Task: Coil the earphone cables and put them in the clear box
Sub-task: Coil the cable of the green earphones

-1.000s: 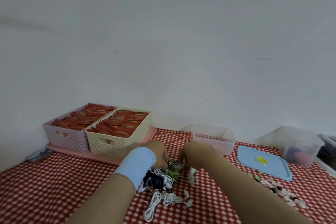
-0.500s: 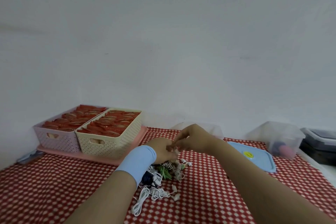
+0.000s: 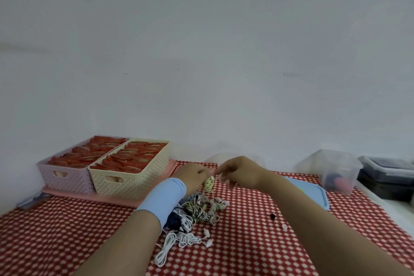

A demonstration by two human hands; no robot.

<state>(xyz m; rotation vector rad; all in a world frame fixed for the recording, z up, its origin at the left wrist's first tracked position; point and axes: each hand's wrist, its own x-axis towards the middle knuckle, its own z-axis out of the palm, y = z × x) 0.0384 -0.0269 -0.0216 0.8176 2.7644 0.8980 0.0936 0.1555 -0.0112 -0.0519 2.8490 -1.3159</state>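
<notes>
Just above the far edge of the earphone pile (image 3: 197, 210), our left hand (image 3: 193, 176) grips a green-patterned coiled bundle (image 3: 209, 182), held clear so it cannot snag the tangle. Our right hand (image 3: 239, 173) curls its fingers toward it, but we cannot tell whether it pinches a strand. The clear box (image 3: 211, 158) sits beyond the pile, half hidden behind our right hand, and the blue lid (image 3: 313, 190) lies to the pile's right.

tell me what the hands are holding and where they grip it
The left hand pinches a pale green coiled earphone cable at its top; the right hand meets it there, grip unclear.
</notes>
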